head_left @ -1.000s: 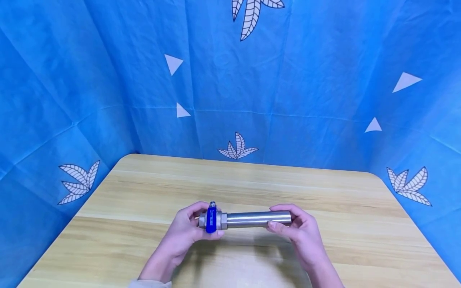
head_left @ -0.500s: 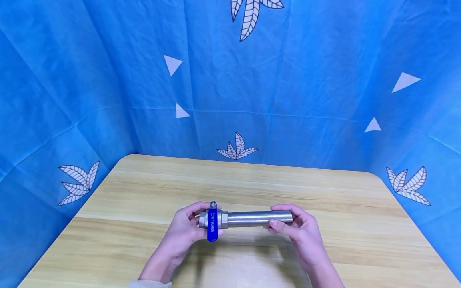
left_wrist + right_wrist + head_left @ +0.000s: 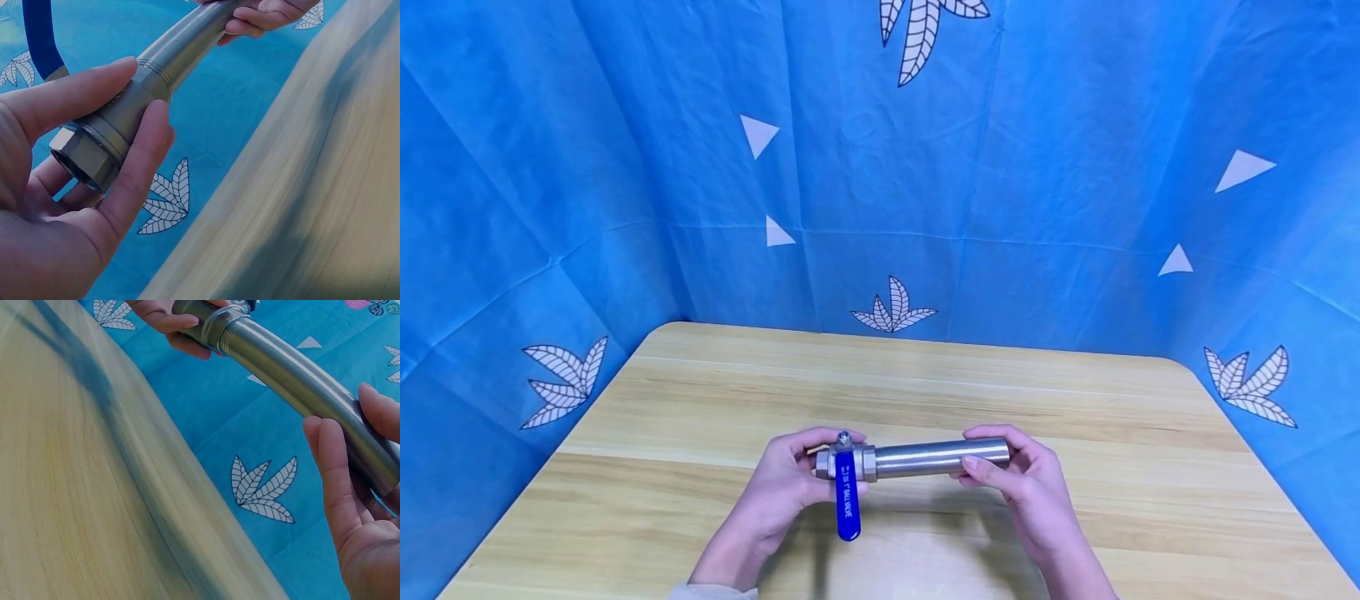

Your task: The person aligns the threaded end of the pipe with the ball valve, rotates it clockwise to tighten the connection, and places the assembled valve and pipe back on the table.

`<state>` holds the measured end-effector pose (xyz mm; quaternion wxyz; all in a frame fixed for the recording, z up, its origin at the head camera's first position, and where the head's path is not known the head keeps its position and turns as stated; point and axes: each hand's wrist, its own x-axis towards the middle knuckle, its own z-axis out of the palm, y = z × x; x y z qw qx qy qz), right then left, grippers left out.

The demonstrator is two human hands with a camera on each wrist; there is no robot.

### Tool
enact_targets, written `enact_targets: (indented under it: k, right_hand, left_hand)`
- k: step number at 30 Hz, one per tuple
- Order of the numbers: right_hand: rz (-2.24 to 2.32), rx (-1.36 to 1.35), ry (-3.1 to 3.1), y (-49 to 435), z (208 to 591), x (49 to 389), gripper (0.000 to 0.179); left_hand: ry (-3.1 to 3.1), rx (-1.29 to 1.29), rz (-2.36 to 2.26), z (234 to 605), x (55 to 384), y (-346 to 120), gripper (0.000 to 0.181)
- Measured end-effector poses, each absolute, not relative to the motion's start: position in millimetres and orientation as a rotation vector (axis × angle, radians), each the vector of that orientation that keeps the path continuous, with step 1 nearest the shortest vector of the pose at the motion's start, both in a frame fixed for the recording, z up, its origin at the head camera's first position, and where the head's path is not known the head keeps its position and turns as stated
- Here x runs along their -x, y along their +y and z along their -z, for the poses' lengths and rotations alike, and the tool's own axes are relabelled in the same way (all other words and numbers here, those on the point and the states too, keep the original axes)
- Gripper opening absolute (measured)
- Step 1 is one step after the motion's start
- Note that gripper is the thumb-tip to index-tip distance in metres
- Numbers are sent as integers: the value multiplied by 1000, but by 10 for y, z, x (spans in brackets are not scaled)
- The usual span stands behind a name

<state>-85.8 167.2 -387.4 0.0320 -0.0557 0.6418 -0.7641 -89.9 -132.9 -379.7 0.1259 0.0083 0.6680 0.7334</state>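
Observation:
A metal ball valve (image 3: 867, 463) with a blue lever handle (image 3: 847, 497) is joined to a straight steel pipe (image 3: 917, 459). My left hand (image 3: 782, 477) grips the valve body at the left, thumb on the near side and fingers on the far side. In the left wrist view the hexagonal open end (image 3: 84, 156) of the valve points out past the palm. My right hand (image 3: 1033, 483) holds the pipe's right end between thumb and fingers. Both pieces are held level above the table, and the lever points toward me, its lettering facing up.
The wooden table (image 3: 925, 383) has rounded far corners. Blue cloth (image 3: 880, 167) with white leaf and triangle prints hangs behind it and on both sides. Shadows of the hands and pipe fall on the tabletop.
The valve has rolled toward me, so the blue lever now shows at greater length and reaches farther down toward me. Both hands stay nearly in place on valve and pipe.

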Motion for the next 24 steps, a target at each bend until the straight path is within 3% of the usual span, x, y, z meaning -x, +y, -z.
enact_targets:
  k: [14, 24]
  right_hand:
    - [2312, 205, 2033, 1678, 3861, 853, 18]
    - [2256, 489, 2162, 1739, 3821, 823, 53]
  left_hand:
    - [1953, -64, -2160, 3813, 887, -1345, 60]
    - [1875, -31, -2241, 3783, 895, -1353, 54]
